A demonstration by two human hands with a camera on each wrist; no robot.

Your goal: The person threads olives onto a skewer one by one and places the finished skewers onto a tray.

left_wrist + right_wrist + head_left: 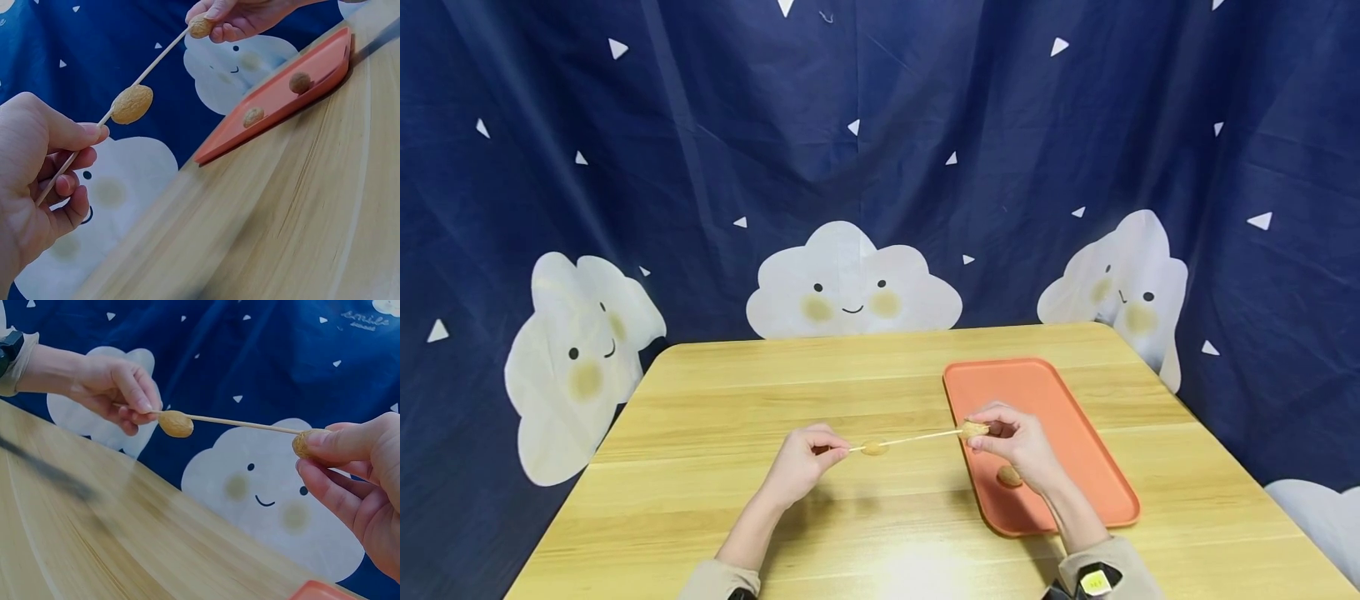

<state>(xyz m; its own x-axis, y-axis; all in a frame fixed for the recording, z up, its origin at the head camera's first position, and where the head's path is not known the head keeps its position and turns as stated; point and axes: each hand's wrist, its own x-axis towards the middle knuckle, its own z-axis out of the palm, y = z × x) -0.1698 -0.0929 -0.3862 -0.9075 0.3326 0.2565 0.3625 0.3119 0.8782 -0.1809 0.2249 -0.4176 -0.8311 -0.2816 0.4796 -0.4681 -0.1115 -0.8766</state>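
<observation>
A thin wooden skewer [919, 437] stretches between my two hands above the table. My left hand [805, 460] pinches it close to one end, with the tail of the stick lying across the curled fingers in the left wrist view. Just beyond those fingertips, a brown oval ball [132, 104] with a wrinkled surface is threaded on the stick. At the other end my right hand [1017, 442] grips a second brown ball [302, 445] between thumb and fingers, against the skewer's tip. How far the stick enters this ball is hidden.
An orange-red tray [1093, 467] lies on the right of the wooden table [737, 400], under my right hand. Two brown balls rest on it in the left wrist view, a nearer ball [253, 117] and another ball [300, 82]. A dark blue curtain [895, 100] with clouds stands behind.
</observation>
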